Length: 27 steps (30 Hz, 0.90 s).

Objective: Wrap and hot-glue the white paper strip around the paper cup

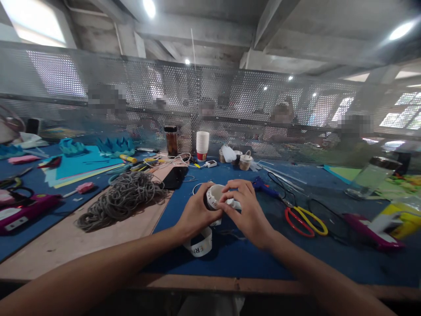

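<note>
Concrete ceiling beams [197, 28] over room; perforated metal partition [213, 94] behind counter [263, 265], blue-topped, pinkish-brown board section at left. Lidded clear jar [371, 177] far right; dark-lidded jar [171, 142] holding brown contents, beside stacked paper cups [202, 145]. Grey cord heap [121, 197] left of hands. Left hand [195, 210] curled around lettered white band [213, 196], above counter; right hand [248, 210] pinching band's rim, fingertips together. Loose lettered strip ring [202, 248] below, on counter.
</note>
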Available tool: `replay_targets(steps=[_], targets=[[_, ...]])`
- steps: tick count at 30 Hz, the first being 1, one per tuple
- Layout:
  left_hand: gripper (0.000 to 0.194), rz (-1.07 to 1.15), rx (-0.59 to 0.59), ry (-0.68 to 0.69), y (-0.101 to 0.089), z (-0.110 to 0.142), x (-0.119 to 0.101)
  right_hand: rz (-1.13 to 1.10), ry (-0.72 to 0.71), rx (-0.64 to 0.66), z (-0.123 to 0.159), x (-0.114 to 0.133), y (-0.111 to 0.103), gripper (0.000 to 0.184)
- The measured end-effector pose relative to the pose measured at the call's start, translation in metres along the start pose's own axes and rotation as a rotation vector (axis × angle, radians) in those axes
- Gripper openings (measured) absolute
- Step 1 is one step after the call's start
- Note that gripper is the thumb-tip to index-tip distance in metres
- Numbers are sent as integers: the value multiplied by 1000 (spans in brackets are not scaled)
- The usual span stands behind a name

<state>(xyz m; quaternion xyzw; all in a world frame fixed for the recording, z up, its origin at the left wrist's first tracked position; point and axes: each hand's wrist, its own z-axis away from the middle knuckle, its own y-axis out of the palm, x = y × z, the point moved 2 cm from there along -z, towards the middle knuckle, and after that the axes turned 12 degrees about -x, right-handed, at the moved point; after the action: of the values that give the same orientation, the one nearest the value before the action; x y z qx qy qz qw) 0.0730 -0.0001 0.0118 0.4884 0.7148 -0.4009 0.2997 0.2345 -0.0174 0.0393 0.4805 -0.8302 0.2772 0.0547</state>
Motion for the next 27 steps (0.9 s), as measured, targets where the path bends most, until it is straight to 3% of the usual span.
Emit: replay_targets(steps=[4, 12, 17, 27], targets=[[45, 25, 22, 6, 0, 0, 0, -12, 16, 66, -3, -1, -2, 3], [45, 84, -16, -48, 0, -6, 6, -5, -55, -94, 1, -5, -7, 8], [44, 109, -7, -44, 1, -6, 9, 70, -123, -52, 5, -6, -4, 8], [52, 122, 39, -47, 1, -1, 5, 50, -71, 92, 0, -7, -3, 2]])
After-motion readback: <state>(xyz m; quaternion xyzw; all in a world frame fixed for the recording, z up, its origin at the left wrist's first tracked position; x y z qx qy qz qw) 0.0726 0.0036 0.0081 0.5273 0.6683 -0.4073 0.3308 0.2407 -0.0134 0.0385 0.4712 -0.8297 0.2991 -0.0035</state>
